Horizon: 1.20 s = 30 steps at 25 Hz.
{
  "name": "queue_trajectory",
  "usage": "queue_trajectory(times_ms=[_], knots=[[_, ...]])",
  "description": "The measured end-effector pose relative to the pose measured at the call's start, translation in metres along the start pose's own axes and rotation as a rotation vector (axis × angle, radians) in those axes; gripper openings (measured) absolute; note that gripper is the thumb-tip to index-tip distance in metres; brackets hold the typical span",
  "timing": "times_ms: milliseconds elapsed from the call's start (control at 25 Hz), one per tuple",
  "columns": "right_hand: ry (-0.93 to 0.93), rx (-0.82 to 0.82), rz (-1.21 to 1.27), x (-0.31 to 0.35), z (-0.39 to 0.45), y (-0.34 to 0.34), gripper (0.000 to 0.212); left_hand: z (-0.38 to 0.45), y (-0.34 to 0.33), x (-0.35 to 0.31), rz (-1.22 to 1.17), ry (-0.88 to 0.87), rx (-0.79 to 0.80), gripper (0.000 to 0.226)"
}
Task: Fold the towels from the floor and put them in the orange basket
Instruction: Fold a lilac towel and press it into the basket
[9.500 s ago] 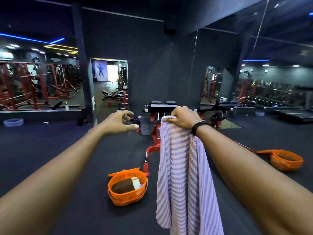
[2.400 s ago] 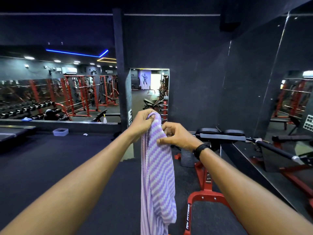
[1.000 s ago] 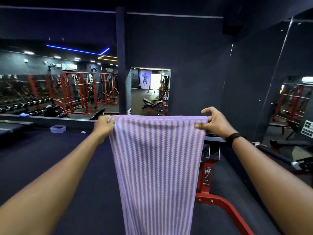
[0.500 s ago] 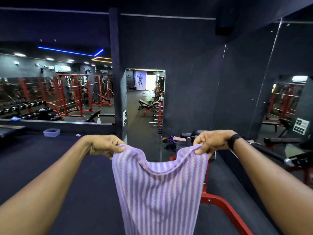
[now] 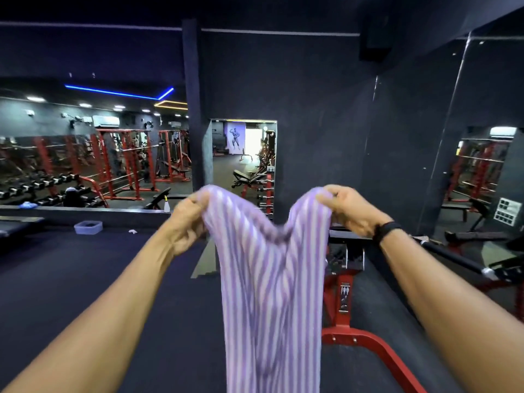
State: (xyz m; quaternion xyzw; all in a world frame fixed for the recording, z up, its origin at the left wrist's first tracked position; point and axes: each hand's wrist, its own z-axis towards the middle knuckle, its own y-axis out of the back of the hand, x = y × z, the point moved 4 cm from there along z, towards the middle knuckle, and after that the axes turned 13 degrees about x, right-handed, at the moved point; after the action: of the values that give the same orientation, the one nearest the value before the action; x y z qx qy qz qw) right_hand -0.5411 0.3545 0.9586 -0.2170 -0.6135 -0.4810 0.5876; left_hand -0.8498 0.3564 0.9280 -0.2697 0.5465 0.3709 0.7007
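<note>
Purple striped towel (image 5: 266,279) hung in air between both hands, top edge sagging mid-span. Left hand (image 5: 185,219) and right hand (image 5: 347,208) each pinched top corner, fingers curled on cloth; frame blurred, grip depth uncertain. Risk: corner slips, halves misalign, hem drags on floor. Red bench frame (image 5: 357,341) stood just beside towel, possible snag. Orange basket not visible.

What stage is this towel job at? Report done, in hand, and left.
Done: nothing finished shows here; the orange basket is out of view. In hand: the left hand and right hand each grip a top corner of the purple striped towel, its top edge sagging between them. Left: complete the fold and put it in the basket.
</note>
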Motion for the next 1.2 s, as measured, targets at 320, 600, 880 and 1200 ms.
queue_trajectory(times_ms=[320,600,880,1200], knots=[[-0.022,-0.297,0.023,-0.055,0.015,-0.021,0.018,-0.013,0.008,0.039,0.250,0.141,-0.291,0.046],[-0.244,-0.038,-0.023,-0.049,-0.005,0.007,0.069,-0.030,0.018,0.029,0.089,0.294,-0.085,0.067],[-0.343,0.073,-0.007,-0.110,-0.005,-0.022,0.025,-0.039,0.007,0.055,0.204,0.468,0.044,0.056],[-0.008,-0.025,0.254,-0.049,0.009,0.000,0.058,-0.025,0.040,0.021,-0.014,0.164,-0.255,0.095]])
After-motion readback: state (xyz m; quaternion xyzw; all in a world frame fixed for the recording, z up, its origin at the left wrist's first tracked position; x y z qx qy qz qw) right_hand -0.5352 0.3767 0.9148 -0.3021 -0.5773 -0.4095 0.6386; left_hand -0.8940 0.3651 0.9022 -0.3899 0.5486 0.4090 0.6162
